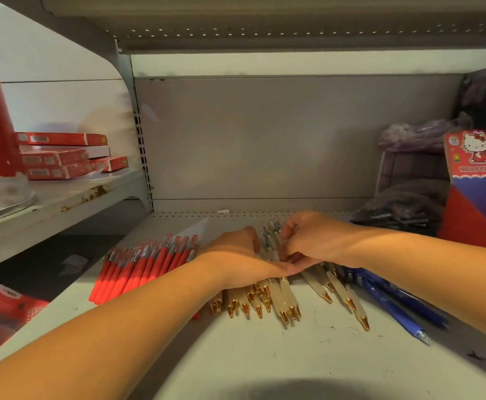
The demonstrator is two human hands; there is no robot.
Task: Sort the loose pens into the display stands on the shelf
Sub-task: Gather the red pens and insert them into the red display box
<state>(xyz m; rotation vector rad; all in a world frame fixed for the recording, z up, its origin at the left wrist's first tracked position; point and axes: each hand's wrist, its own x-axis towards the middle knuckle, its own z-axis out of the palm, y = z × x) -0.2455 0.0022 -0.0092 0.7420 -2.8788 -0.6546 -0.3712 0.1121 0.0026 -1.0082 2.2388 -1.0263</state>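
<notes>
Red pens lying in a row at left, solid red barrels with clear caps. Cream pens showing gold tips. Blue pens sitting at right. Display box showing red and blue with a white cartoon cat print. Shelf reading pale grey-green.

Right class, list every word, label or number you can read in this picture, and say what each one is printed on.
"HELLO KITTY": appears mirrored, on the red display box at right.
Labels on the stacked red boxes: too blurred to read.
Print on the red packet at lower left: unreadable.
Stickers on the red pens: too small.
</notes>
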